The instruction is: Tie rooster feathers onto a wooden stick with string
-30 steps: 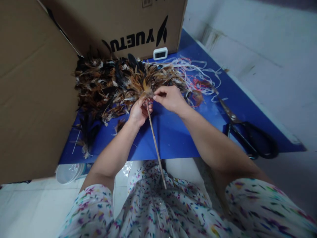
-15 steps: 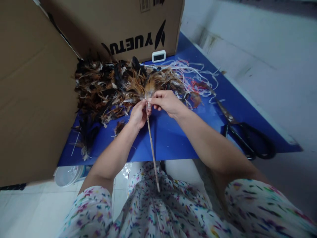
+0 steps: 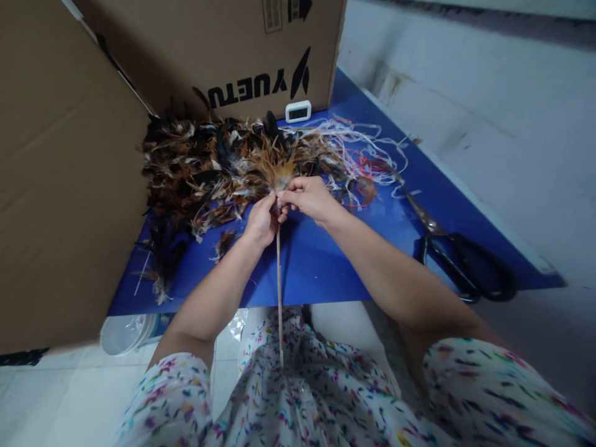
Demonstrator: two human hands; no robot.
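A thin wooden stick point(image 3: 279, 279) runs from my hands down toward my lap, its far end topped by a tuft of brown feathers point(image 3: 278, 174). My left hand point(image 3: 263, 220) is closed around the stick just below the tuft. At the base of the feathers, my right hand point(image 3: 310, 197) pinches with thumb and fingers, close against the left fingertips. Whether it grips feathers, string or the stick itself is hidden. Behind both hands spreads a pile of brown and black feathers point(image 3: 186, 164).
Large black-handled scissors point(image 3: 459, 254) lie at the right of the blue table point(image 3: 326, 273). Tangled white and red strings point(image 3: 367, 149) sit behind them. A small white digital timer point(image 3: 298, 112) stands before a cardboard box point(image 3: 261, 49). Another cardboard panel point(image 3: 60, 186) rises at left, near a bucket point(image 3: 125, 335).
The stick's lower end has swung left, so it now hangs nearly straight toward me. My right hand has shifted slightly down and closer to the left.
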